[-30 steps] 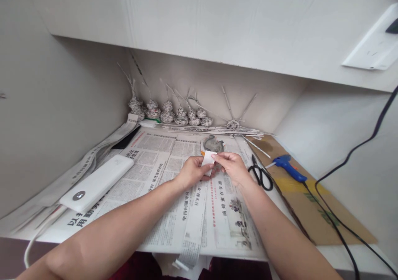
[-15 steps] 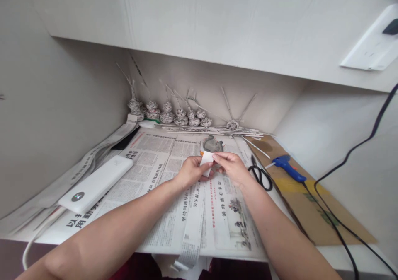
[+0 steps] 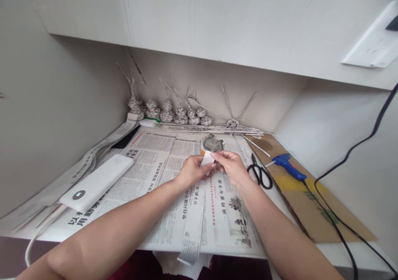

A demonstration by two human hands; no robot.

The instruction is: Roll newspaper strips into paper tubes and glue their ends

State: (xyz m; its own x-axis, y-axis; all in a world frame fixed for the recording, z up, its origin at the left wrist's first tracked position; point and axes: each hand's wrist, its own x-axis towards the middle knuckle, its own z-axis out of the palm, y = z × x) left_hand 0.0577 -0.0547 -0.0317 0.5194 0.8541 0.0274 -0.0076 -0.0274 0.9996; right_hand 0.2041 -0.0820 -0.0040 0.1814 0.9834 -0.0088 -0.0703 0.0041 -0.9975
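Over the middle of the newspaper sheet [image 3: 174,155], my left hand [image 3: 193,171] and my right hand [image 3: 229,164] meet around a small piece of white paper [image 3: 208,159]. The left fingers and thumb pinch it from the left and below. At its right edge, the right thumb and fingers grip it too. Part of the paper is hidden behind the fingers. Just beyond the hands lies a crumpled grey object [image 3: 212,142], which I cannot identify, with something orange beside it. Black-handled scissors [image 3: 260,173] rest to the right of my right hand.
Several woven paper gourds [image 3: 167,113] line the back wall, with thin paper rods [image 3: 214,129] in front. A blue glue gun [image 3: 289,167] lies on cardboard [image 3: 323,218] at right, its black cord trailing forward. At left are a white power bank [image 3: 99,182] and paper strips [image 3: 90,158].
Both hands stay in the same place. The white paper now shows less of its length between the fingers. The view has shifted very slightly.
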